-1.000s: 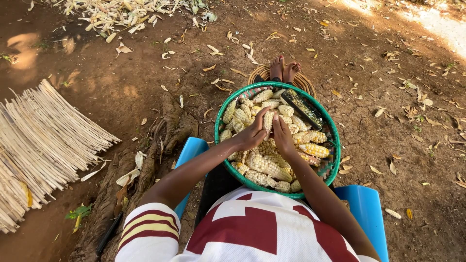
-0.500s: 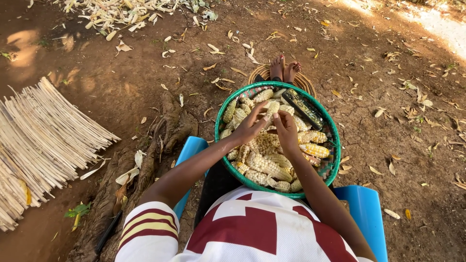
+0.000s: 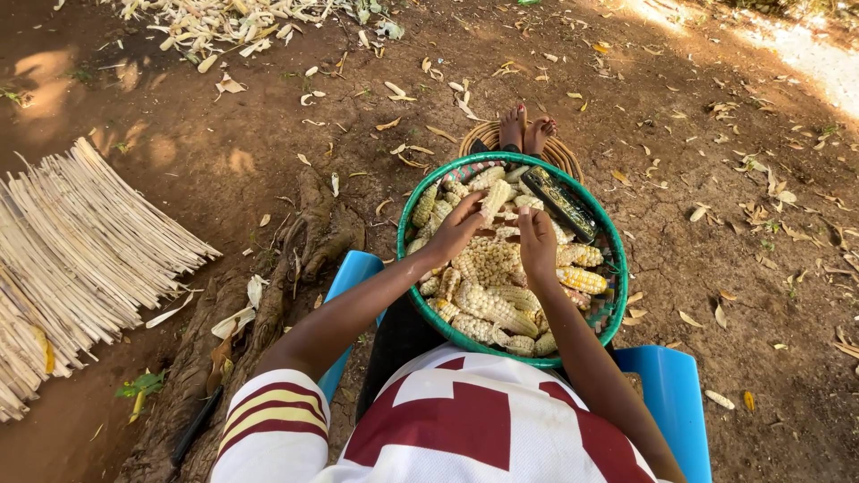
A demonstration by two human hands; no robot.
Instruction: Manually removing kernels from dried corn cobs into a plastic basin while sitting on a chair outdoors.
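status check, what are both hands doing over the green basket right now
Left hand closed round a pale maize cob, right hand touching it from the other side. Both above round green plastic basket of cobs. Black flat object beside them, not obstructing.

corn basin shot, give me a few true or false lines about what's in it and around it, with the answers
1. The basin is green and holds many maize cobs. True.
2. The left hand grips a pale cob over the basin. True.
3. The right hand rests on the ground outside the basin. False: it is over the cobs, close beside the left hand.
4. A bundle of pale sticks lies on the dirt at the left. True.
5. The person sits on a red chair. False: the chair is blue.
6. Bare feet show beyond the basin, on a woven tray. True.
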